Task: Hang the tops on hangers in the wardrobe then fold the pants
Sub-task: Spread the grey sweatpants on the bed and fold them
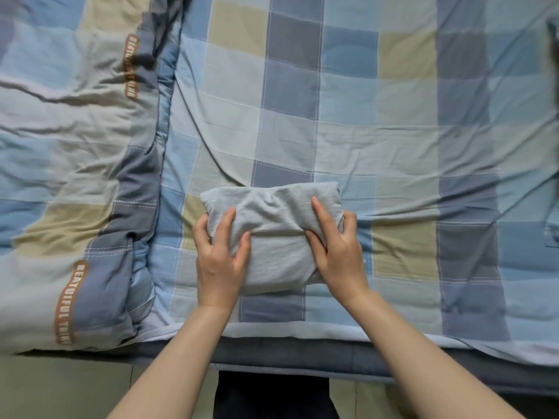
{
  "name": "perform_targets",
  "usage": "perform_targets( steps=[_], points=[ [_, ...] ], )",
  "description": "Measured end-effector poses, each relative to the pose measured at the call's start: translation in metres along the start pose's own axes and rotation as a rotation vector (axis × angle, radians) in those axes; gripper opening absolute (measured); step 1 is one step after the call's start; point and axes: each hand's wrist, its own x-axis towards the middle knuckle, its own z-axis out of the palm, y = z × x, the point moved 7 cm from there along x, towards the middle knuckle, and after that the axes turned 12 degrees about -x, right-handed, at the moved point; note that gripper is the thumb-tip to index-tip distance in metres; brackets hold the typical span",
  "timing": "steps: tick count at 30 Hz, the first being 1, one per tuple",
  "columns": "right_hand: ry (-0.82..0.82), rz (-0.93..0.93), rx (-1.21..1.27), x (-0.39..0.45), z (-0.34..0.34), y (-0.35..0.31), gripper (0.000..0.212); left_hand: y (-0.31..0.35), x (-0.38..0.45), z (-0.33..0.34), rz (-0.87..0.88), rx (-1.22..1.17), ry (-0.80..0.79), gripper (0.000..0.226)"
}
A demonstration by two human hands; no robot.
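A light grey garment (272,234), folded into a compact rectangle, lies on the checked bedsheet (378,131) near the bed's front edge. My left hand (219,258) grips its left side, thumb on top and fingers wrapped around the edge. My right hand (335,246) grips its right side the same way, thumb pressing a fold in the cloth. Whether the garment is pants cannot be told from its folded shape. No hangers, tops or wardrobe are in view.
A rumpled checked duvet (69,176) with orange lettered labels covers the left part of the bed. The bed's front edge (302,355) runs across the bottom, with floor (60,388) below it. A dark object (553,55) pokes in at the far right edge.
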Motion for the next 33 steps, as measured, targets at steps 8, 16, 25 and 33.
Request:
perform_targets(
  steps=[8,16,25,33],
  points=[
    [0.118,0.117,0.083,-0.028,-0.167,-0.052,0.061,0.138,0.006,-0.081,-0.017,-0.147,-0.016,0.044],
    [0.311,0.222,0.042,-0.091,-0.294,-0.097,0.059,0.248,0.001,-0.138,0.061,-0.300,-0.175,0.045],
    [0.661,0.576,-0.065,-0.216,-0.382,-0.144,0.056,0.356,-0.023,-0.160,0.342,-0.416,-0.591,0.043],
    [0.941,0.834,-0.233,-0.357,-0.458,-0.178,0.054,0.451,-0.115,-0.155,0.481,-0.521,-0.916,0.043]
  ],
)
